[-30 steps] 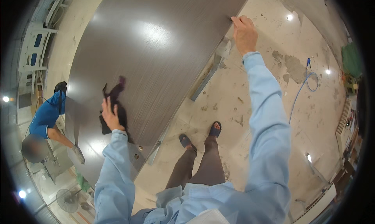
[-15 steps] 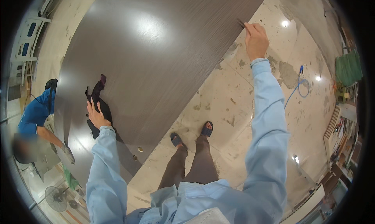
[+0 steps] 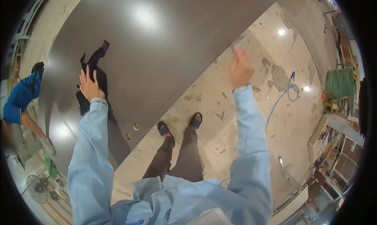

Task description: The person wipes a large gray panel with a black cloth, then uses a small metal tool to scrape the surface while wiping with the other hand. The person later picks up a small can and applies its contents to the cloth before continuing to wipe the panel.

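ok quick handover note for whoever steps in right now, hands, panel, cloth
Left hand: flat, fingers spread, pressing the dark cloth onto the big dark panel.
Right hand: raised at the panel's floor-side edge, blurred; whether it holds anything cannot be told.
Panel: leans in front of the person, two small round holes near its lower edge.
Nearby: a blue hose lies on the floor to the right; a co-worker in a blue shirt stands at the left.
How much of the panel is wiped cannot be told.

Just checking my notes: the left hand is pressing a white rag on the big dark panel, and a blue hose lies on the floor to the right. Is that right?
Not quite: the rag under the left hand is black, not white, as the head view shows. The rest holds: it lies on the big dark panel, and a blue hose lies on the floor to the right.
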Available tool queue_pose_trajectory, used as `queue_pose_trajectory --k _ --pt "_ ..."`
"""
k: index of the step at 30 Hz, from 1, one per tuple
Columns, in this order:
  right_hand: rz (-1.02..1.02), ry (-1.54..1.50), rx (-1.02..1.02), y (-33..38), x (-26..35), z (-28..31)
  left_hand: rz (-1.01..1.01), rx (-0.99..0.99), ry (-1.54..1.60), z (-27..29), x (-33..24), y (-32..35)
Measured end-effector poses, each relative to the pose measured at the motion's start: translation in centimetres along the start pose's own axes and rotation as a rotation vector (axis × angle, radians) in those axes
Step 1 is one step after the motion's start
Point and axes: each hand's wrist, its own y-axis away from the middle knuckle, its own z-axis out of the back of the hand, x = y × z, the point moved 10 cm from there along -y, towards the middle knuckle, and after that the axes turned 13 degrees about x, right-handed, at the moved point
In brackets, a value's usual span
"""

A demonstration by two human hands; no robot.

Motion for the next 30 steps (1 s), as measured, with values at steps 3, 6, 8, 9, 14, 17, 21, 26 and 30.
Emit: queue_pose_trajectory --k 3,6,8,9,14,17,21,26,30 --pt "-0.057 0.025 -0.039 1.1 -0.8 -1.9 -0.005 -0.078 0.075 1.0 -0.5 0.2" --pt "0.149 0.006 -0.023 8.0 7.5 -3.3 0.009 -0.112 0.013 1.2 -1.0 0.7" --pt "0.205 -0.174 0.100 13.3 13.2 -3.7 -0.033 -0.181 -0.038 1.6 -1.5 1.2" --pt "0.208 -0.310 0.093 15.3 15.4 -3.4 -0.039 -0.156 -0.038 1.3 -1.5 1.1" --pt "0.143 -0.565 0.416 21.2 20.3 -2.9 -0.133 -0.143 0.050 4.3 -3.6 3.9" --pt "-0.184 -0.633 0.346 23.2 15.8 -1.7 -0.458 0.078 0.083 5.9 -10.6 10.3" --pt "-0.870 -0.925 0.169 30.7 7.2 -1.5 -0.880 0.231 0.330 7.5 -21.1 23.4" --pt "-1.050 -0.880 0.066 34.7 1.8 -0.3 -0.988 0.124 0.355 8.7 -31.6 22.9" --pt "-1.107 -0.960 -0.032 32.0 -3.6 -2.1 -1.028 0.141 0.301 10.2 -41.1 20.0"
